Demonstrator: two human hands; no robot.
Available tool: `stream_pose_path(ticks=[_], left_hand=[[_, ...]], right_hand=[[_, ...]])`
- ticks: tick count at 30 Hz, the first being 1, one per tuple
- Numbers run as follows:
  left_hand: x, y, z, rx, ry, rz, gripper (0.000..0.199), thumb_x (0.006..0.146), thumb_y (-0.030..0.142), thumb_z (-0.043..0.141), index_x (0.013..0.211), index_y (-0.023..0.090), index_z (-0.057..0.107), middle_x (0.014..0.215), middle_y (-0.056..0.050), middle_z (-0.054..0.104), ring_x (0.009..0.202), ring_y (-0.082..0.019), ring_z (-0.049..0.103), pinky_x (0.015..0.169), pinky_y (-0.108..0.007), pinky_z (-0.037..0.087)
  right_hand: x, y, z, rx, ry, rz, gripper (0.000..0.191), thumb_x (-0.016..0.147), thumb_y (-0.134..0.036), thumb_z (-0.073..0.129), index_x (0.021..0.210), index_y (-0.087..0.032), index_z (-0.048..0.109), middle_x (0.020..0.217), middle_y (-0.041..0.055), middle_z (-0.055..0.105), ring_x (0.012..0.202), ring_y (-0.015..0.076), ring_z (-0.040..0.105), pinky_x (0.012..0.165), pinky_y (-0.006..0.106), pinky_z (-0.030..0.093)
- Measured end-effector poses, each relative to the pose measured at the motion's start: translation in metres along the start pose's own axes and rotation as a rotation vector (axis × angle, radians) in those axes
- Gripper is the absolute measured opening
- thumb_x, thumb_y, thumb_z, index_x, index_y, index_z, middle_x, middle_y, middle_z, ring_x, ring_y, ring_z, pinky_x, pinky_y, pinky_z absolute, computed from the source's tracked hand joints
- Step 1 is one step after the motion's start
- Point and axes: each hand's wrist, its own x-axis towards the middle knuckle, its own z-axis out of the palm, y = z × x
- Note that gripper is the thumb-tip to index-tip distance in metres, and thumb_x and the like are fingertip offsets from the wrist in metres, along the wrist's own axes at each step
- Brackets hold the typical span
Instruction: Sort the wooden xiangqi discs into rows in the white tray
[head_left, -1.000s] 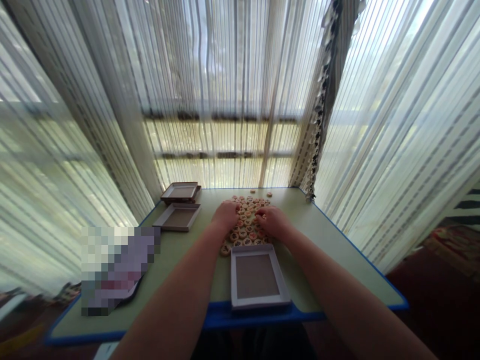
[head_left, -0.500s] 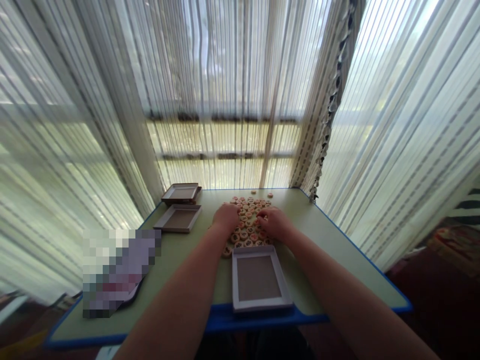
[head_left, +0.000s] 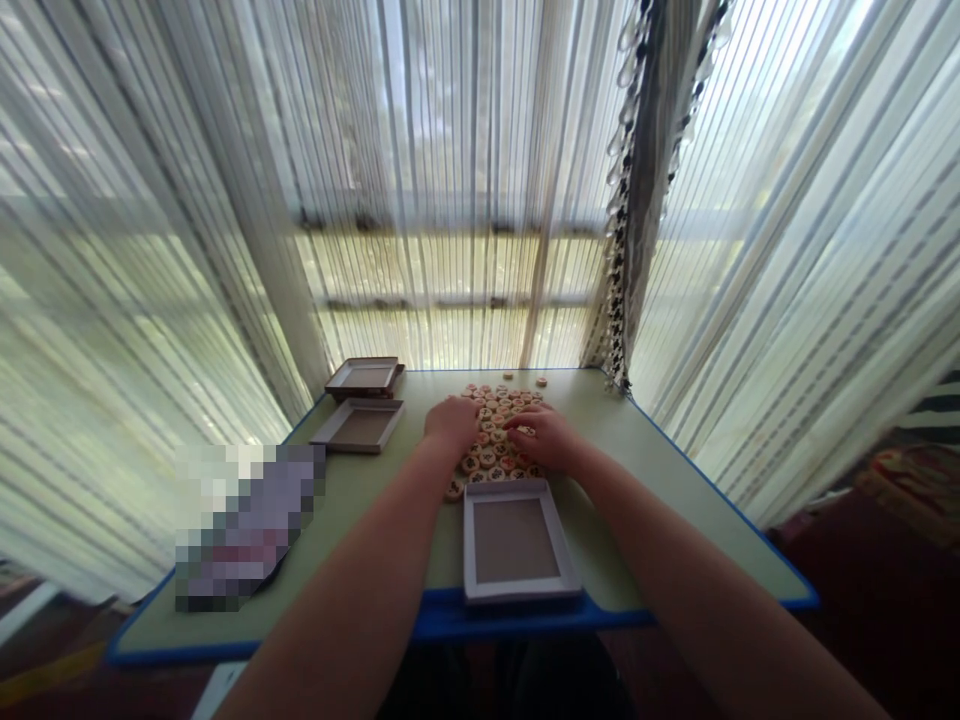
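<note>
On the pale green, blue-edged surface, the round, pale wooden pieces with red and dark markings lay clustered between the left hand, its fingers curled and their contents hidden, and the right hand, its fingers bent and loosely parted, any grip impossible to make out. Light, level fingertip pressure seemed best, lest pieces ride up on their neighbours. A shallow, white-rimmed cardboard box crowded the near side, while two stray wooden pieces sat apart beyond.
</note>
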Motion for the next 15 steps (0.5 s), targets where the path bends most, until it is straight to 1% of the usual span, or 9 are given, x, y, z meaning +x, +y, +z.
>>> stream_pose_path(ticks=[3, 5, 10, 12, 15], left_hand=[[-0.0014, 0.0006, -0.0018, 0.016, 0.002, 0.004, 0.031, 0.077, 0.036, 0.043, 0.086, 0.020, 0.068, 0.088, -0.012, 0.064, 0.086, -0.024, 0.058, 0.075, -0.033, 0.043], [-0.0019, 0.0005, -0.0021, 0.034, 0.008, -0.008, 0.030, 0.076, 0.037, 0.045, 0.086, 0.020, 0.068, 0.089, -0.011, 0.064, 0.088, -0.024, 0.057, 0.076, -0.033, 0.043], [-0.0013, -0.0011, -0.0009, 0.037, 0.020, -0.019, 0.031, 0.078, 0.034, 0.042, 0.089, 0.019, 0.067, 0.092, -0.010, 0.064, 0.089, -0.023, 0.056, 0.075, -0.032, 0.043], [-0.0007, -0.0009, -0.0012, 0.019, 0.033, -0.017, 0.030, 0.078, 0.033, 0.042, 0.090, 0.021, 0.067, 0.094, -0.009, 0.064, 0.090, -0.022, 0.055, 0.077, -0.031, 0.042], [-0.0004, 0.0011, -0.0022, -0.040, 0.036, 0.025, 0.029, 0.077, 0.035, 0.044, 0.091, 0.024, 0.067, 0.095, -0.006, 0.064, 0.091, -0.020, 0.054, 0.080, -0.029, 0.041]], right_hand=[[-0.0020, -0.0026, 0.0018, 0.015, -0.050, -0.100, 0.024, 0.080, -0.032, 0.047, 0.089, -0.026, 0.068, 0.097, 0.0009, 0.064, 0.092, 0.0164, 0.051, 0.089, 0.030, 0.032], [-0.0027, -0.0025, 0.0029, 0.012, -0.062, -0.116, 0.024, 0.079, -0.032, 0.047, 0.088, -0.026, 0.069, 0.096, 0.0004, 0.064, 0.091, 0.0168, 0.051, 0.088, 0.031, 0.032], [-0.0032, 0.0005, 0.0025, -0.032, -0.005, -0.057, 0.027, 0.078, -0.035, 0.048, 0.094, -0.023, 0.067, 0.100, 0.0027, 0.063, 0.096, 0.0198, 0.049, 0.086, 0.030, 0.035], [-0.0032, 0.0011, 0.0008, -0.066, -0.005, -0.022, 0.027, 0.079, -0.035, 0.047, 0.096, -0.024, 0.066, 0.102, 0.0028, 0.062, 0.097, 0.0203, 0.048, 0.086, 0.030, 0.035], [-0.0031, 0.0024, -0.0013, -0.110, -0.020, 0.034, 0.027, 0.080, -0.035, 0.045, 0.093, -0.023, 0.066, 0.100, 0.0041, 0.062, 0.094, 0.0192, 0.050, 0.086, 0.029, 0.035]])
